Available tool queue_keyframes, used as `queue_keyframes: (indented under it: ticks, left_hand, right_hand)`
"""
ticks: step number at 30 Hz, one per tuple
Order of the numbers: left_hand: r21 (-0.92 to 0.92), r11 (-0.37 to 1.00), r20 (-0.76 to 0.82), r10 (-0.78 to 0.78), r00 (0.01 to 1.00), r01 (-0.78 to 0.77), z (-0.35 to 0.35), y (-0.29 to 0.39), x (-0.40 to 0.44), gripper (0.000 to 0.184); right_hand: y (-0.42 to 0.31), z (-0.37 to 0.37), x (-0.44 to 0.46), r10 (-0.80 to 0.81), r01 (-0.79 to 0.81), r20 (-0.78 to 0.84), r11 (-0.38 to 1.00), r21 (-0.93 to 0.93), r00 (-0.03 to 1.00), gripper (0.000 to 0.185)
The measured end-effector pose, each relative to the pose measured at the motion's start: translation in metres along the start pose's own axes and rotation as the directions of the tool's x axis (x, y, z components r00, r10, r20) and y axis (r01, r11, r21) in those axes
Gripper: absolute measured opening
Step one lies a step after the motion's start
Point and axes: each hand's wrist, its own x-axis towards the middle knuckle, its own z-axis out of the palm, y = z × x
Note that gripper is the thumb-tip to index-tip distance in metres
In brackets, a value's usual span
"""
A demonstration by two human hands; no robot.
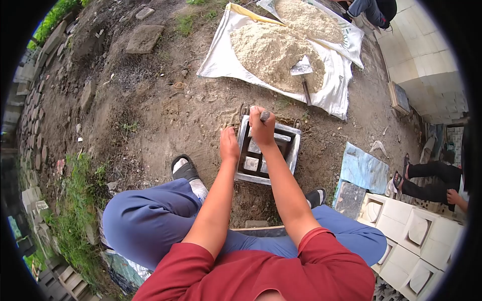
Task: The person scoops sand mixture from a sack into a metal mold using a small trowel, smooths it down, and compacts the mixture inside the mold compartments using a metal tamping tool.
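Note:
A square metal mould with raised blocks inside sits on the dirt between my feet. My right hand is closed around a tool with a rounded grey handle end, over the mould's upper part. The tool's lower part is hidden by the hand, so its kind does not show. My left hand lies at the mould's left wall, fingers stretched out and holding nothing. Beyond the mould, a trowel with a dark handle rests on a heap of pale sandy powder.
The powder heap lies on white sacks. Pale cast blocks stand at lower right, near a blue sheet. Another person's legs are at right; someone else is at top right. Flat stones and grass lie left.

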Motion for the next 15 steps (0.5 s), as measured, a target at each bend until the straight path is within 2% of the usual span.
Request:
queue_keyframes:
  ticks: [2, 4, 6, 7, 8, 10, 11, 14, 15]
  left_hand:
    - [0.029, 0.999, 0.007, -0.014, 1.0, 0.014, 0.0, 0.0, -0.005, 0.058]
    - [0.075, 0.997, -0.072, 0.032, 0.997, -0.027, 0.004, -0.002, -0.005, 0.055]
    - [0.066, 0.997, -0.078, 0.03, 0.997, -0.025, 0.007, -0.004, -0.005, 0.055]
    - [0.062, 0.998, -0.088, 0.023, 0.996, -0.018, 0.008, -0.005, -0.003, 0.056]
    - [0.063, 0.998, -0.085, 0.021, 0.996, -0.015, 0.008, -0.007, -0.006, 0.056]
    - [0.054, 0.998, -0.073, 0.015, 0.997, -0.011, 0.005, -0.002, -0.006, 0.055]
    - [0.054, 0.998, -0.079, 0.016, 0.997, -0.012, 0.004, -0.001, -0.002, 0.055]
    - [0.049, 0.997, -0.07, 0.056, 0.996, -0.053, 0.004, -0.007, -0.004, 0.055]
    - [0.027, 0.999, -0.052, 0.031, 0.998, -0.03, 0.002, -0.004, -0.004, 0.055]
  right_hand:
    - [-0.013, 0.003, -0.006, -0.06, 0.058, -0.032, 0.995, -0.079, 0.998, 0.04]
    - [0.003, 0.001, -0.015, -0.083, 0.078, -0.05, 0.992, -0.103, 0.995, 0.04]
    - [0.017, 0.002, -0.018, -0.035, 0.037, -0.032, 0.997, 0.067, 0.999, 0.041]
    - [0.017, 0.0, -0.015, -0.012, 0.011, -0.029, 0.999, -0.039, 1.0, 0.041]
    - [0.016, -0.001, -0.018, -0.009, 0.008, -0.031, 0.999, -0.04, 0.999, 0.041]
    - [0.005, 0.003, -0.017, -0.01, 0.008, -0.064, 1.0, -0.022, 0.998, 0.041]
    - [-0.005, 0.004, -0.022, -0.061, 0.061, -0.064, 0.998, 0.006, 0.996, 0.043]
    - [0.004, -0.003, -0.042, -0.074, 0.075, -0.05, 0.997, 0.014, 0.996, 0.043]
    - [0.009, -0.001, -0.046, -0.027, 0.031, -0.036, 0.993, 0.112, 0.999, 0.044]
